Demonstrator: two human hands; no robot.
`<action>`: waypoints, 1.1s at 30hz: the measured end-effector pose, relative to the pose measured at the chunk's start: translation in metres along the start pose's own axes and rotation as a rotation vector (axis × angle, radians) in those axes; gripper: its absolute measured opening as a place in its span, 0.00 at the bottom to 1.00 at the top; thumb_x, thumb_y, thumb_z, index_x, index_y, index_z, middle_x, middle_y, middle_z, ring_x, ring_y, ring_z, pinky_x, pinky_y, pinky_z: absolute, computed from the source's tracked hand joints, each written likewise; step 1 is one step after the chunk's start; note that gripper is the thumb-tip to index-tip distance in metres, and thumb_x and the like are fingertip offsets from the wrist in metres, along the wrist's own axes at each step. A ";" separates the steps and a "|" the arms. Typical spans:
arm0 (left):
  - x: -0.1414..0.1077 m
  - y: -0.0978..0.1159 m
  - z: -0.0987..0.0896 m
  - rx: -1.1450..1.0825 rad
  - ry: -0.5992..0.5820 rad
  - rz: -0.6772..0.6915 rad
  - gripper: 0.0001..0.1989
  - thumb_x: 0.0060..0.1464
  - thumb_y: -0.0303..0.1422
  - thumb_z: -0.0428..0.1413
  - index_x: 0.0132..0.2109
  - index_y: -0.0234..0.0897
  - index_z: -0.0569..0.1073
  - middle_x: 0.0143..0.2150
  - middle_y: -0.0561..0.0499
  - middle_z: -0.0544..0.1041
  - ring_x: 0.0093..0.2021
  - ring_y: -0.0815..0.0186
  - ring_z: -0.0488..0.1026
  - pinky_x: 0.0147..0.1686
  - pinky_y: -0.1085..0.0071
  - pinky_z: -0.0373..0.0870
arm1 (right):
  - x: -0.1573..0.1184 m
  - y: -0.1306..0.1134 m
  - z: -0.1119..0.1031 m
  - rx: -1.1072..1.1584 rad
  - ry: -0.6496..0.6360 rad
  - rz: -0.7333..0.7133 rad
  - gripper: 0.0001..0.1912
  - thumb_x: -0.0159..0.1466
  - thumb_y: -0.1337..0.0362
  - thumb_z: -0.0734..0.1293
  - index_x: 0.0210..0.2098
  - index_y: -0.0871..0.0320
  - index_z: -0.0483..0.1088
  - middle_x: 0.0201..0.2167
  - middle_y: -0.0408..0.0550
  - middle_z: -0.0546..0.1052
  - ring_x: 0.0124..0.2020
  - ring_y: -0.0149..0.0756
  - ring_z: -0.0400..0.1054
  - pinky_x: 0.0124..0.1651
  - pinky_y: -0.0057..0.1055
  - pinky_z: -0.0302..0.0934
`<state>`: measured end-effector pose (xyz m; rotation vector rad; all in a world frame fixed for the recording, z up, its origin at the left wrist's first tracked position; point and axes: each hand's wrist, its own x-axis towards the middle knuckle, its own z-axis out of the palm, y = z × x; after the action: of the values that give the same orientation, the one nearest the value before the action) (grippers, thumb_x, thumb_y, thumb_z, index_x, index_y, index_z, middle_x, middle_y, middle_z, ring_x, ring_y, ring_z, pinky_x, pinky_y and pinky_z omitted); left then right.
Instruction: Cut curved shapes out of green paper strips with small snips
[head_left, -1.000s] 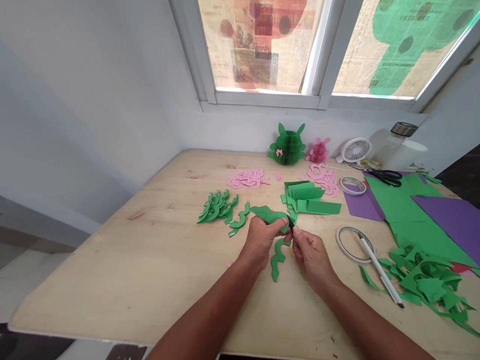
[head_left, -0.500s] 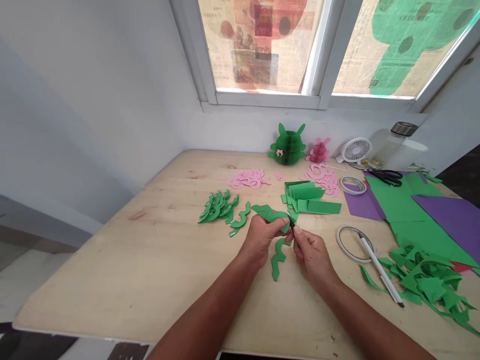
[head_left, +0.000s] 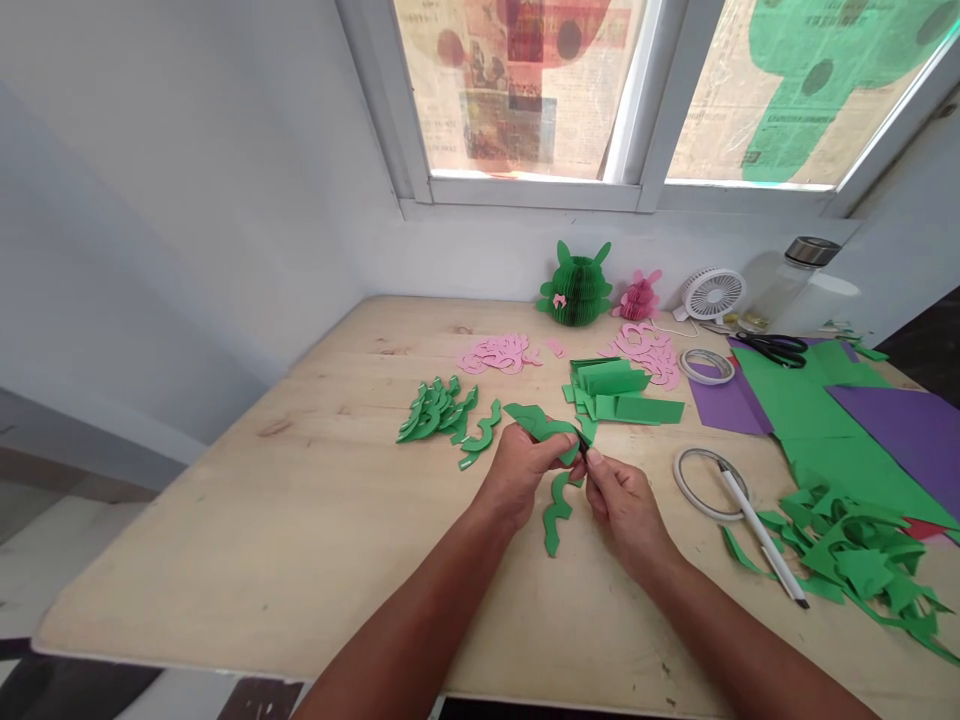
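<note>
My left hand (head_left: 525, 465) pinches a folded green paper piece (head_left: 544, 423) with a wavy edge, held just above the table. My right hand (head_left: 621, 492) is closed round small dark scissors (head_left: 584, 443), mostly hidden by the fingers; their dark tip meets the right end of the paper. Below the hands lies a wavy green strip (head_left: 555, 520). To the left are a loose wavy green cutout (head_left: 484, 430) and a heap of similar cutouts (head_left: 431, 410). Behind the hands stand folded green paper strips (head_left: 615, 380).
Pink cutouts (head_left: 499, 354) lie farther back. Green paper scraps (head_left: 862, 560), a white pen (head_left: 765, 540), a tape roll (head_left: 694, 485) and black-handled scissors (head_left: 772, 348) are at right. A green paper figure (head_left: 576, 290), a small fan (head_left: 712, 295) and a bottle (head_left: 795, 285) stand by the wall.
The camera view has shifted slightly. Both hands keep nearly the same pose, with the paper and scissors in the same grip.
</note>
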<state>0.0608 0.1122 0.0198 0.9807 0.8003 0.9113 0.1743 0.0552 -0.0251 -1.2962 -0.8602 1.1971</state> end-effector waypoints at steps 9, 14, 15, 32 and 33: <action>0.000 -0.002 -0.001 -0.032 -0.015 0.002 0.08 0.42 0.31 0.59 0.21 0.34 0.69 0.21 0.55 0.67 0.23 0.71 0.64 0.33 0.69 0.67 | 0.000 0.002 0.000 0.015 0.014 -0.008 0.26 0.57 0.41 0.67 0.23 0.59 0.69 0.11 0.33 0.51 0.15 0.24 0.40 0.20 0.27 0.34; 0.002 -0.004 -0.003 -0.070 0.017 -0.017 0.08 0.40 0.32 0.61 0.23 0.33 0.72 0.22 0.53 0.70 0.24 0.70 0.66 0.34 0.68 0.68 | 0.001 0.004 -0.001 0.015 0.013 -0.004 0.27 0.58 0.40 0.65 0.23 0.60 0.70 0.11 0.33 0.50 0.15 0.25 0.39 0.19 0.27 0.33; 0.003 -0.005 -0.003 -0.071 0.029 -0.017 0.08 0.40 0.32 0.62 0.23 0.33 0.72 0.23 0.53 0.70 0.24 0.70 0.67 0.34 0.68 0.68 | 0.001 0.004 -0.001 0.012 0.014 -0.003 0.27 0.58 0.40 0.65 0.23 0.60 0.70 0.11 0.33 0.50 0.15 0.25 0.39 0.19 0.28 0.33; 0.002 -0.001 -0.003 -0.028 -0.048 -0.011 0.08 0.40 0.31 0.59 0.19 0.34 0.68 0.19 0.54 0.67 0.21 0.72 0.64 0.32 0.70 0.66 | 0.002 0.007 -0.002 0.038 -0.009 0.017 0.26 0.57 0.41 0.66 0.24 0.59 0.70 0.11 0.32 0.51 0.15 0.25 0.40 0.19 0.28 0.34; 0.002 -0.001 -0.003 -0.030 -0.049 -0.012 0.08 0.40 0.31 0.59 0.19 0.34 0.69 0.19 0.54 0.67 0.21 0.72 0.64 0.32 0.70 0.66 | 0.002 0.007 -0.002 0.046 -0.010 0.018 0.26 0.58 0.41 0.66 0.24 0.59 0.70 0.11 0.32 0.51 0.15 0.25 0.40 0.19 0.28 0.34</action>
<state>0.0590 0.1147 0.0173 0.9680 0.7480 0.8835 0.1757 0.0561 -0.0330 -1.2641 -0.8254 1.2321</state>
